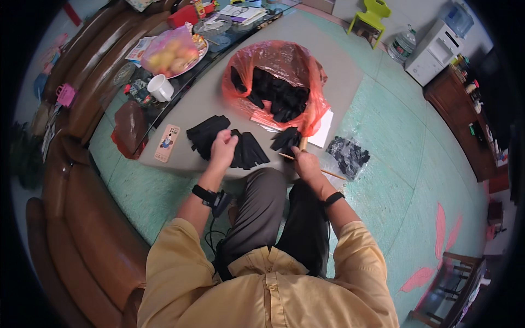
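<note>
Black fabric pieces (240, 147) blurred, partly under left hand (223, 148)

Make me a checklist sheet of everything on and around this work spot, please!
Surface: grey board laid on the green floor.
Job's things: black pieces piled by the left hand; the right hand holds a thin stick beside a black bundle; red bag full of black pieces.
Clutter: clear packet, white sheet, phone.
Hands: both closed on their things.
Cables: black cord hanging from the left wrist device.
Surroundings: glass table with white mug and fruit bag, brown sofa, green chair.
</note>
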